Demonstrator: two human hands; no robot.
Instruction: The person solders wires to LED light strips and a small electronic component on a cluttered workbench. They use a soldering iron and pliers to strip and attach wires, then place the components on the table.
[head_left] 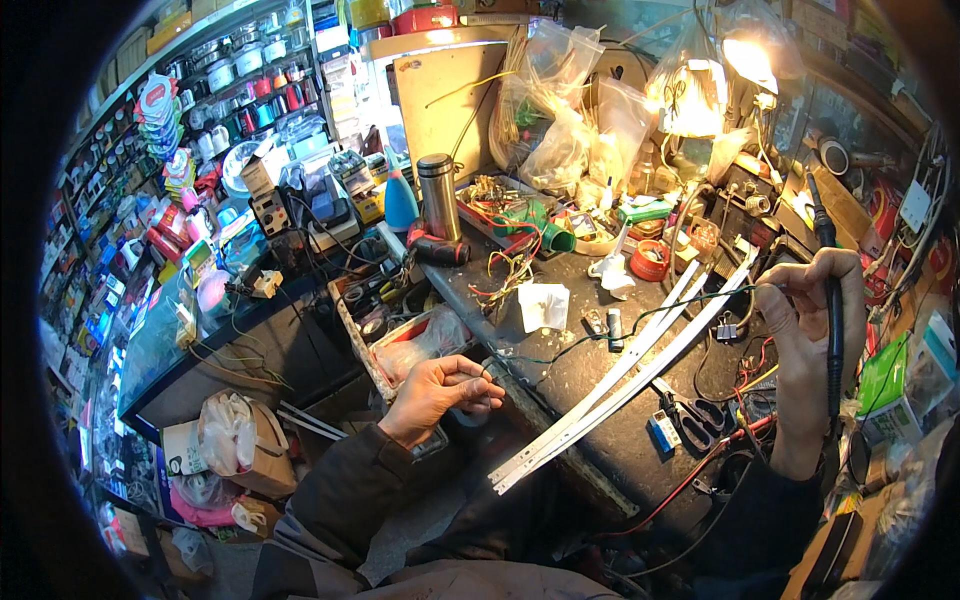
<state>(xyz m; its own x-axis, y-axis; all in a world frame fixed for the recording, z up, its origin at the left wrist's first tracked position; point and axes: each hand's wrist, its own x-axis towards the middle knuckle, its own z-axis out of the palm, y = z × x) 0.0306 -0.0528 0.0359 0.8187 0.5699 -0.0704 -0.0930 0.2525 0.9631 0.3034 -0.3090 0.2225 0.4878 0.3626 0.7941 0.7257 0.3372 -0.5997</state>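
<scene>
With left hand (440,400) and right hand (808,318) each pinching the dark wire (600,338) above the counter (615,458), it seems wise to keep it gently stretched, the pen-shaped tool (835,350) staying clear.

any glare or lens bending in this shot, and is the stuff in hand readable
Head view: the lamp at upper right burns out to white; head view: the shelves at left look bluish and lean with the fisheye; head view: the black probe in the right hand reads clearly.
</scene>
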